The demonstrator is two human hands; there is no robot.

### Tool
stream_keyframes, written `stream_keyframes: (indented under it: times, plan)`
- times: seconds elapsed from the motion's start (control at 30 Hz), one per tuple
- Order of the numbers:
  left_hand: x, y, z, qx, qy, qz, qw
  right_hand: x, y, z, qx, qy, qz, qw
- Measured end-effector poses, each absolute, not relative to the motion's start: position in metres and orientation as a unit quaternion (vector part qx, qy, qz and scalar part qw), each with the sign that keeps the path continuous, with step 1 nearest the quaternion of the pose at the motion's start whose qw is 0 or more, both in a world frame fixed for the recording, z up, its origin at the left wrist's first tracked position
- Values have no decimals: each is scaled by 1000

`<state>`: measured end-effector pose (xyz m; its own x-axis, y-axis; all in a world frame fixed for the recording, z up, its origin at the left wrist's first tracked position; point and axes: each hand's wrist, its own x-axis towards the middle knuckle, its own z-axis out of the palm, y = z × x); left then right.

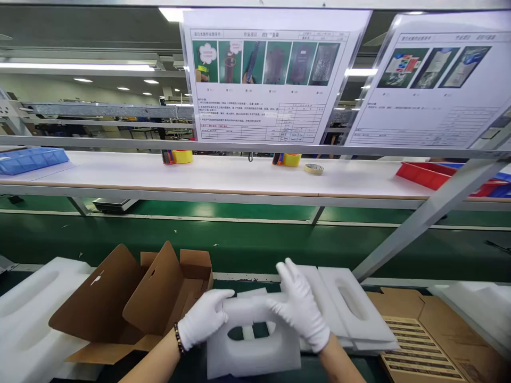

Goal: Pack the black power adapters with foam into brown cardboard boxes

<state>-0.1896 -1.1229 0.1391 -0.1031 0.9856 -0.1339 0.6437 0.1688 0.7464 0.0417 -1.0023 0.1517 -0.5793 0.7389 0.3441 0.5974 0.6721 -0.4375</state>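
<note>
The white foam piece (259, 355) was between the two gloved hands, its oval opening facing the wearer. The left hand (203, 318) was clamped on its upper left corner, thumb and fingers close together at the edge. The right hand (301, 308) touched the upper right corner with its thumb reaching along the top, while its fingers stood straight up, apart from the thumb; whether it gripped the foam could not be told. A beaded bracelet (179, 339) circled the wrist below the left hand.

Just right of the grip, partly behind the right hand, lay more foam pads (369, 314), the nearer one to the right showing an oval recess. Just left of the grip stood a brown cardboard box (101, 295) with its flaps raised, and beyond it, farther left, a large white foam block (30, 319). Well to the right of the grip, past the pads, sat an open carton (423, 346) with striped rows inside.

Ahead of the grip ran a green surface (239, 244), and above that a white shelf (239, 175) bearing yellow tape rolls (182, 156), a blue tray (34, 160) toward the left and a red tray (427, 174) toward the right.
</note>
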Motion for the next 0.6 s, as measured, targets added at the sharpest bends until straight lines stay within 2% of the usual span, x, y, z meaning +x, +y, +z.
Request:
stream_keyframes:
  times: [0.1,0.17,0.23,0.3,0.43,0.6]
  plan:
    - [-175,-1126,141,625,659,293,299,9,-1026,169,-270,-945,138,120]
    - [-169,-1128,139,634,634,329,298,-9,-1038,171,-251,-948,196,5]
    - [-167,-1131,131,611,637,370,290,-19,-1043,166,-265,-934,231,-67]
    - [-166,-1135,116,567,654,413,283,-23,-1048,157,-278,-930,229,-71]
    - [-166,-1141,87,510,650,486,286,-24,-1062,148,-322,-919,226,-19]
    - [-192,-1142,88,640,580,494,102,11,-1040,164,-335,-890,307,-27]
